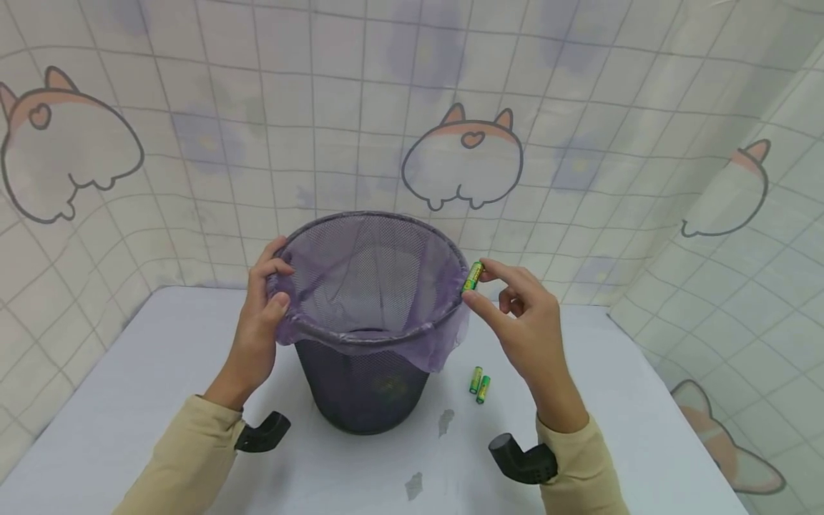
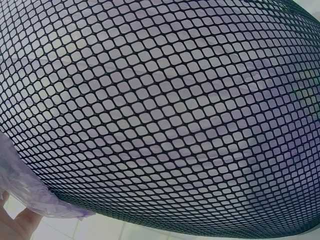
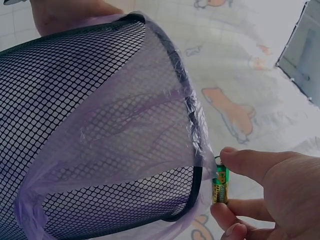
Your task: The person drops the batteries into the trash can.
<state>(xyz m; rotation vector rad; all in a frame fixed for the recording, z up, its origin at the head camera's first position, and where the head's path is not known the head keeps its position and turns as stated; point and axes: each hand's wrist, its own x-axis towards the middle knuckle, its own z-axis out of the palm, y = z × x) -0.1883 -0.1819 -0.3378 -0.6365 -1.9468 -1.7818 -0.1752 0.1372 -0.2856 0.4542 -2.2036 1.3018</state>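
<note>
A black mesh wastebasket (image 1: 360,400) stands on the white table, lined with a thin purple bag (image 1: 444,343) folded over its rim. My left hand (image 1: 260,322) grips the rim on the left side, thumb and fingers over the bag's edge. Between thumb and fingertips my right hand (image 1: 521,315) pinches a green and yellow battery (image 1: 473,276), right beside the basket's right rim. The right wrist view shows the same battery (image 3: 220,185) held by its two ends. In the left wrist view, mesh (image 2: 160,110) fills most of the picture.
Two more green batteries (image 1: 476,380) lie side by side on the table (image 1: 541,458), right of the basket. Grey patches (image 1: 414,486) mark the tabletop in front. A checked curtain (image 1: 335,93) with cartoon animals hangs behind and at both sides.
</note>
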